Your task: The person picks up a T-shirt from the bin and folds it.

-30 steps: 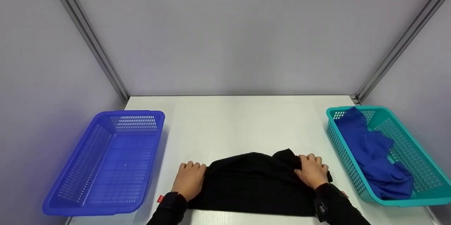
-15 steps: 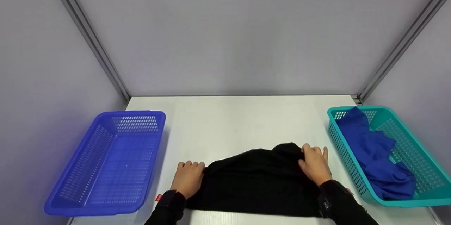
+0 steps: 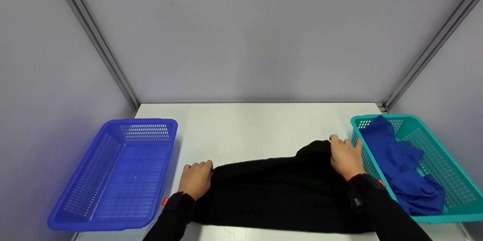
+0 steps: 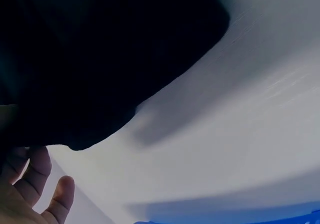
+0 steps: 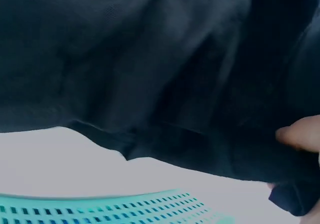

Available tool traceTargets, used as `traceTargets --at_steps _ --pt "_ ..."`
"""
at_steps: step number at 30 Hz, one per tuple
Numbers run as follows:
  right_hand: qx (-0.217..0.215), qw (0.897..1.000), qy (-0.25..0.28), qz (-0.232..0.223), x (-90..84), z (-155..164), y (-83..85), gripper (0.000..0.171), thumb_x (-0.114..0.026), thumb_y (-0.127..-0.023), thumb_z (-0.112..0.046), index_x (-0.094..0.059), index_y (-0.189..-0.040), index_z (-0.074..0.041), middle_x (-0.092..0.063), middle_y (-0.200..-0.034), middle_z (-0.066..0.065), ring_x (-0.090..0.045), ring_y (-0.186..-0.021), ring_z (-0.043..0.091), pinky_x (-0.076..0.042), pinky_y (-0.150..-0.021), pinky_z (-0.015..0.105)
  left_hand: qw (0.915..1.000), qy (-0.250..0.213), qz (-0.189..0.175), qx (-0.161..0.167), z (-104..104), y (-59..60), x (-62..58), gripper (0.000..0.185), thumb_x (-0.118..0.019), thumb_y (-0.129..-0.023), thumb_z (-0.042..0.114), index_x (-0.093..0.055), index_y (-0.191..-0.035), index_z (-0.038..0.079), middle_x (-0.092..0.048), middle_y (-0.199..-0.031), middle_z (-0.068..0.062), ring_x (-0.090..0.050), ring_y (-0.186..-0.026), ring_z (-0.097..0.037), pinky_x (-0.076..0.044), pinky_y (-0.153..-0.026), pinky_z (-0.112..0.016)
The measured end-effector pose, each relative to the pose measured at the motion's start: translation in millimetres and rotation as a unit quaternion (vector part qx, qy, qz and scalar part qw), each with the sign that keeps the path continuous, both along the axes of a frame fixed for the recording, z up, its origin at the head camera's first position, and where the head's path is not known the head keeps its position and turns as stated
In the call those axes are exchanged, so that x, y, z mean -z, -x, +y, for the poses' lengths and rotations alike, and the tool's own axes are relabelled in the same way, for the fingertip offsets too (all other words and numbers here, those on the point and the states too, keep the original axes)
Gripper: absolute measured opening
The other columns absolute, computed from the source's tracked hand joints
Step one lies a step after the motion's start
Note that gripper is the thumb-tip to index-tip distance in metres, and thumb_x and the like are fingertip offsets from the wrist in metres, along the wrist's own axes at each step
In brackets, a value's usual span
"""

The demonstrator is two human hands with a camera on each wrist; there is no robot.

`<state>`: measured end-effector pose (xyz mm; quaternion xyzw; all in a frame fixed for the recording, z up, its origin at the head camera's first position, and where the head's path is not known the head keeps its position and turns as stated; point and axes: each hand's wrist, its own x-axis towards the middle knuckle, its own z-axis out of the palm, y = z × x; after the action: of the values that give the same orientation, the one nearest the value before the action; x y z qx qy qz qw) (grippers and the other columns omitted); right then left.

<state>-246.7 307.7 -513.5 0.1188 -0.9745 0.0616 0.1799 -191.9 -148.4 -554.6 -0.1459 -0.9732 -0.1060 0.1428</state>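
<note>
The right hand [image 3: 344,157] has dragged its corner of the black cloth [image 3: 275,195] out toward the teal basket [image 3: 441,216], its grip pinching the fabric, while the left hand [image 3: 195,179] has slid left, fingers curled at the other edge. The cloth now lies wider and flatter on the worktop [image 3: 245,128], so the spreading looks nearly done
</note>
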Motion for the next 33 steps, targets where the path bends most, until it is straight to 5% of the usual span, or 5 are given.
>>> traceTargets --at_steps 8,15,22,28,33 --pt "0.032 0.993 0.047 -0.099 -26.4 8.3 13.2 0.024 -0.068 -0.08 0.001 -0.067 -0.104 0.003 -0.06 -0.099 0.025 -0.053 -0.103 0.05 -0.032 -0.097 0.074 0.9994 -0.012 -0.015 -0.027 -1.7 10.5 -9.0 0.017 -0.074 -0.09 0.01 -0.057 -0.086 0.008 -0.065 -0.08 -0.01 -0.065 -0.073 -0.034 -0.049 -0.067 -0.051" --pt "0.001 0.961 0.204 -0.184 -44.7 12.4 20.3 0.019 -0.069 -0.094 -0.011 -0.058 -0.103 0.002 -0.065 -0.1 0.024 -0.061 -0.091 0.039 -0.047 -0.081 0.053 0.9977 -0.039 -0.025 -0.048 -2.5 18.2 -15.6 0.015 -0.073 -0.091 0.008 -0.059 -0.087 0.005 -0.064 -0.082 -0.013 -0.065 -0.075 -0.036 -0.049 -0.063 -0.052" --pt "0.012 0.964 0.249 -0.096 -56.5 12.5 19.8 0.023 -0.061 -0.102 -0.014 -0.07 -0.114 0.003 -0.071 -0.098 0.022 -0.068 -0.085 0.036 -0.052 -0.075 0.042 0.9962 -0.066 0.014 -0.055 -3.8 27.8 -20.0 0.015 -0.074 -0.088 0.003 -0.06 -0.084 0.003 -0.062 -0.08 -0.014 -0.063 -0.076 -0.039 -0.05 -0.061 -0.053" --pt "0.062 0.927 0.348 -0.127 -68.3 10.9 19.8 0.04 -0.051 -0.109 -0.028 -0.062 -0.136 -0.002 -0.075 -0.111 0.019 -0.073 -0.101 0.03 -0.051 -0.078 0.019 0.9901 -0.096 0.077 -0.068 -5.1 34.5 -25.5 0.011 -0.074 -0.086 -0.002 -0.064 -0.088 0.001 -0.063 -0.087 -0.016 -0.059 -0.082 -0.04 -0.051 -0.069 -0.053" --pt "0.053 0.92 0.37 -0.118 -67.1 6.6 18.9 0.04 -0.051 -0.108 -0.032 -0.065 -0.133 -0.004 -0.072 -0.122 0.017 -0.068 -0.113 0.027 -0.049 -0.081 0.015 0.9819 -0.158 0.081 -0.066 -5.8 35.6 -28.7 0.011 -0.071 -0.085 -0.008 -0.064 -0.088 0.0 -0.061 -0.088 -0.016 -0.059 -0.082 -0.04 -0.052 -0.073 -0.052"
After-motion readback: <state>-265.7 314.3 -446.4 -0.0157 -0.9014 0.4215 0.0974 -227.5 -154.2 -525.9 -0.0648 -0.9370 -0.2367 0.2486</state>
